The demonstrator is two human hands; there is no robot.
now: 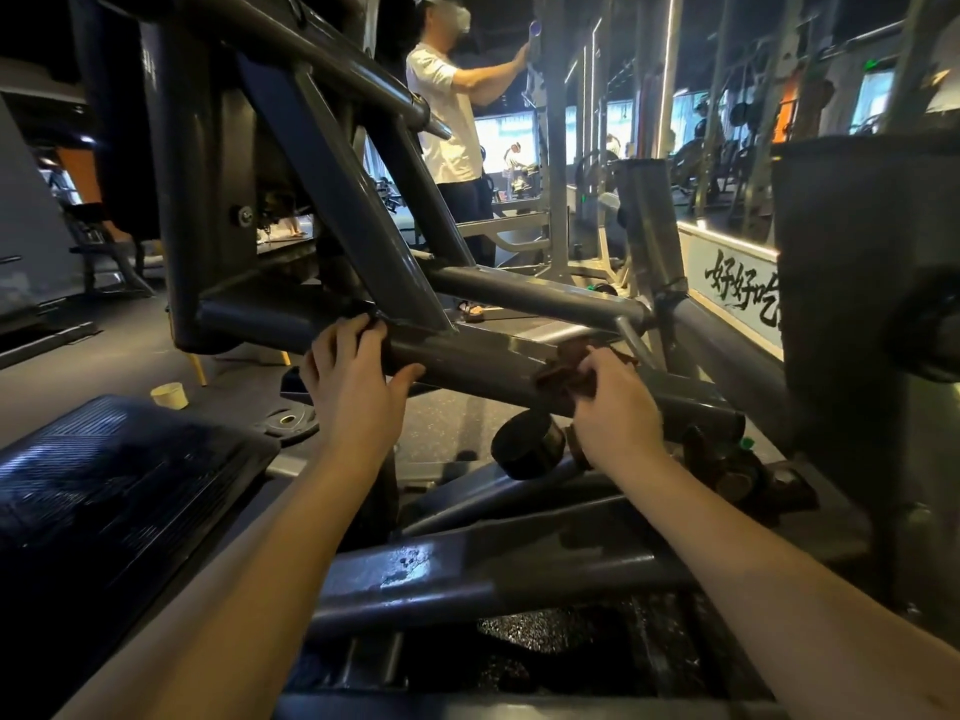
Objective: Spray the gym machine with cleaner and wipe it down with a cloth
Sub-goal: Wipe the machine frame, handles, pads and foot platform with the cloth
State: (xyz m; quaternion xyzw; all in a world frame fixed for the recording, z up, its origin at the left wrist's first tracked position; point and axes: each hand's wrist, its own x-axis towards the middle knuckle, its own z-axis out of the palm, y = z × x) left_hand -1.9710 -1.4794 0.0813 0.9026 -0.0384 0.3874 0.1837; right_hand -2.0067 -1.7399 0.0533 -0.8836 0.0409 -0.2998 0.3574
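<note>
Past a lower beam glistening wet, I am wrapping my left hand round the gym machine's crossbar, apparently to brace myself, while my right hand is pinching the brown cloth against that bar to wipe it; beyond, a person is standing.

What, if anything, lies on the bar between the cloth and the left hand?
Nothing visible. The cloth, held by the right hand, lies on the bar, and the stretch up to the left hand is bare. That hand's grip on the bar is the only block.
</note>
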